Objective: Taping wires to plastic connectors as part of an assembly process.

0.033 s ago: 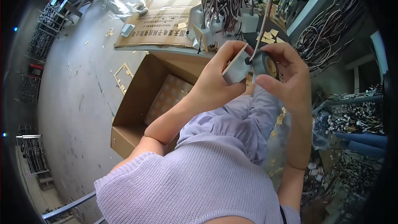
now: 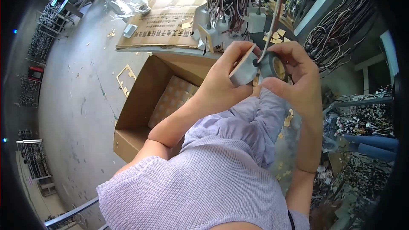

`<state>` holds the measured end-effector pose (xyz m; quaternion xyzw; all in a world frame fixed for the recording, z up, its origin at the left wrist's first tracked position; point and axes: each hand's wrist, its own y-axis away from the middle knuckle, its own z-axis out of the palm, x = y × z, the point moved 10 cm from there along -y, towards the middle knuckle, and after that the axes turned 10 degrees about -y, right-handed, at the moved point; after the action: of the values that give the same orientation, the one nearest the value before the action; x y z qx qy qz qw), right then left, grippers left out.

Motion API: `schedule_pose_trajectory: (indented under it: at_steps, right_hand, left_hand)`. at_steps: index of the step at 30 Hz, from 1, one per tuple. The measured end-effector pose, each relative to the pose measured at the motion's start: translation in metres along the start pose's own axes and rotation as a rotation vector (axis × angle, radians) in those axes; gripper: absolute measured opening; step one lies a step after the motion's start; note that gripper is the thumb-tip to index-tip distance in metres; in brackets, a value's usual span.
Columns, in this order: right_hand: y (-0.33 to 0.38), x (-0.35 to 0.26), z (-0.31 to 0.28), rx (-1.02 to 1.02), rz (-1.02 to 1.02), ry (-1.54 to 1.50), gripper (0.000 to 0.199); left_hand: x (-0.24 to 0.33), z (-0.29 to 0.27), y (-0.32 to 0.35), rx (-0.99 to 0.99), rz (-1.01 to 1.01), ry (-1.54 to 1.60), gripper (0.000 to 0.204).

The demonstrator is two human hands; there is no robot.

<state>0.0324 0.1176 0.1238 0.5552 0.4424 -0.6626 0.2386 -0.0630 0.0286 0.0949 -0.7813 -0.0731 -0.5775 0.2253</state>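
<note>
My left hand (image 2: 221, 76) is closed around a small white box-shaped housing (image 2: 243, 75), held at a tilt above my lap. A cable (image 2: 271, 36) runs down from above to a dark fitting (image 2: 255, 62) on the side of the housing. Close beside it, my right hand (image 2: 301, 81) grips a roll of grey tape (image 2: 266, 65) between thumb and fingers. The roll's yellowish core faces right. Whether a strip of tape reaches the cable is too small to tell.
An open cardboard box (image 2: 135, 98) stands at my left. Beyond it, a flattened carton (image 2: 166, 17) covers the bench, with white housings (image 2: 257, 21) and hanging cables (image 2: 228, 0) by it. Wire bundles (image 2: 341, 30) hang at right, above a rack of connectors (image 2: 366, 121).
The tape roll has turned slightly, showing more of its core. Both hands keep nearly the same place and hold.
</note>
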Motion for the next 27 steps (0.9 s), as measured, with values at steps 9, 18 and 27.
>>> schedule_pose_trajectory:
  at_steps: [9, 18, 27]
  right_hand:
    - [-0.005, -0.031, 0.018, -0.365, -0.155, 0.367, 0.05]
    - [0.018, -0.023, 0.016, -0.062, 0.135, 0.362, 0.083]
    - [-0.006, 0.006, -0.022, -0.225, 0.152, 0.119, 0.06]
  left_hand:
    - [-0.006, 0.011, -0.004, -0.045, 0.101, -0.083, 0.057]
    - [-0.012, 0.008, -0.024, 0.16, 0.255, -0.265, 0.05]
    - [-0.004, 0.098, 0.025, -0.941, -0.287, 1.097, 0.054]
